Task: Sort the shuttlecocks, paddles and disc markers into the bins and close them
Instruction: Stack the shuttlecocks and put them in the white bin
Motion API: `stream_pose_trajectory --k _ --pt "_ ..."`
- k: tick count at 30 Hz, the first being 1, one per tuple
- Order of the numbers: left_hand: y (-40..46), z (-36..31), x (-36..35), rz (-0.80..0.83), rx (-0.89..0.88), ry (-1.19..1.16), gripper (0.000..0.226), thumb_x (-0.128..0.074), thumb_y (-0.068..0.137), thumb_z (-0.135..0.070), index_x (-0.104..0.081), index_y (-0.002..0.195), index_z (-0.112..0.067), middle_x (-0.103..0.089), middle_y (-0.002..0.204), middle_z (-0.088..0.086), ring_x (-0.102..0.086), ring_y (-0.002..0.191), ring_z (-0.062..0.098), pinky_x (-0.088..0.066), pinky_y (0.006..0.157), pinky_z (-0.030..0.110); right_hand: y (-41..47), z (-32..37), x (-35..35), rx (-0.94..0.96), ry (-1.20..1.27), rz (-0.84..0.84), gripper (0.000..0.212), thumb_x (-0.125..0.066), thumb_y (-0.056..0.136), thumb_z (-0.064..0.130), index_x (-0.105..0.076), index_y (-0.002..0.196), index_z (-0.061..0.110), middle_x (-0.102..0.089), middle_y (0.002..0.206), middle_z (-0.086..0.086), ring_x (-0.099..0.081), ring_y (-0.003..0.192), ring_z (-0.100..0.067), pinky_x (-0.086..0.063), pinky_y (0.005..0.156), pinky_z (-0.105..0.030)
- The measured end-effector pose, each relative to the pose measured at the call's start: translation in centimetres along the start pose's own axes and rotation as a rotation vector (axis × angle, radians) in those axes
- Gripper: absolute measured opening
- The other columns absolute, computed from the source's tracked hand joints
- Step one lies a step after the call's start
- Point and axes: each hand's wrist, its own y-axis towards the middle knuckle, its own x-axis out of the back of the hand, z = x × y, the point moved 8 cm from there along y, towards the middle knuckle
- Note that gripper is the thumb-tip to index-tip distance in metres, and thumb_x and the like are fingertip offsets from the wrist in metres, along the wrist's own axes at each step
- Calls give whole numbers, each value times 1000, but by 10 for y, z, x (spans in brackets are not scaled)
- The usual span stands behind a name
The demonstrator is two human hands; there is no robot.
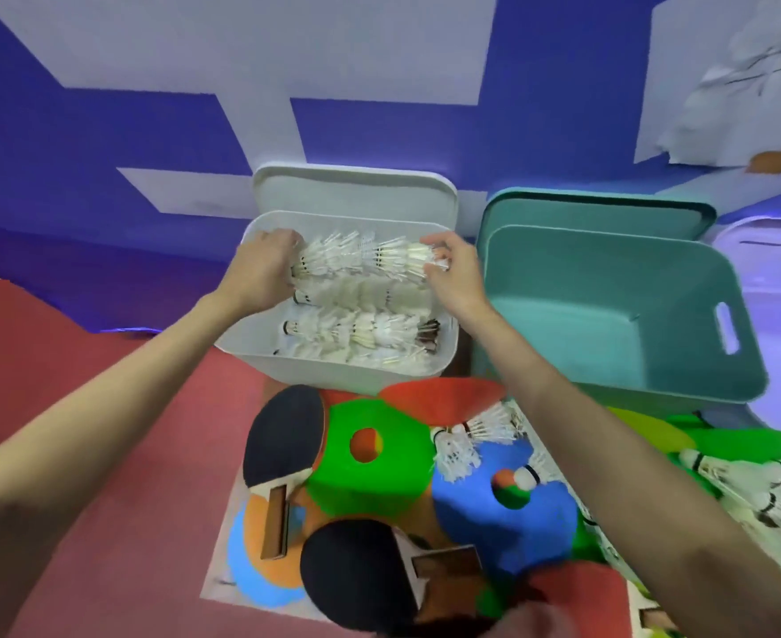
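No text, label, brand, number or sign can be read anywhere in the head view. The white bin (287, 361), the teal bin (609, 370), the paddles (282, 444) and the disc markers (379, 481) show plain surfaces, and the picture is too soft for small print.

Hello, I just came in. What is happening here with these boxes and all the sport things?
A person holds a nested row of white feather shuttlecocks over the open white plastic bin, left hand at one end, right hand at the other. More rows already lie inside. The open teal plastic bin beside it looks empty. Black-faced wooden paddles, flat coloured disc markers and loose shuttlecocks are not yet sorted.
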Motion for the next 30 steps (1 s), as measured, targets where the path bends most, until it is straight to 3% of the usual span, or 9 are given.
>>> stream_pose_trajectory --k 4,6,8,13,17,21,27,30 --pt "15 17 -46 193 13 42 32 -68 66 -13 -41 82 -17 -54 84 6 -53 79 33 -43 64 39 11 -19 -21 -108 -104 48 38 -50 79 -8 -61 110 12 -61 116 -5 -54 104 -14 -36 78 -13" --pt "24 24 -59 228 35 49 34 -73 68 -15 -43 84 -14 -52 84 5 -51 79 32 -45 65 40 16 -22 -30 -123 -157 36 40 -48 81 -9 -58 114 11 -59 119 -6 -53 110 -18 -36 79 -16" --pt "36 24 -67 224 18 47 38 -78 69 -17 -48 90 -8 -54 89 9 -51 83 32 -45 66 42 22 -21 -37 -145 -203 18 41 -47 81 -8 -55 116 11 -56 112 -4 -52 103 -19 -38 78 -21" --pt "59 24 -79 168 2 38 27 -52 74 12 -50 98 0 -48 99 19 -51 83 36 -46 63 44 36 -33 -45 -210 -361 5 41 -47 82 -8 -51 118 10 -51 103 -3 -52 89 -23 -47 75 -33" --pt "60 18 -83 57 20 96 26 -52 76 14 -47 98 1 -46 103 20 -48 87 35 -46 64 43 41 -36 -55 -88 -641 50 37 -52 81 -12 -49 113 4 -62 97 -16 -59 88 -34 -50 70 -42" --pt "60 20 -87 32 124 152 44 -58 74 16 -48 113 -2 -42 114 23 -46 100 38 -43 69 40 42 -31 -68 73 -934 75 39 -57 79 -12 -46 113 3 -62 96 -19 -58 88 -34 -40 63 -38" --pt "55 34 -100 114 181 -22 42 -56 76 17 -44 113 2 -45 109 24 -49 96 38 -47 78 43 45 -26 -72 110 -1111 207 47 -62 80 -3 -42 121 7 -60 103 -19 -52 100 -32 -38 70 -35" --pt "48 31 -93 138 192 -90 53 -58 76 15 -38 124 2 -46 109 26 -51 93 41 -48 76 46 39 -16 -67 127 -1173 253 44 -61 81 2 -44 121 7 -55 111 -18 -50 106 -32 -41 78 -35"
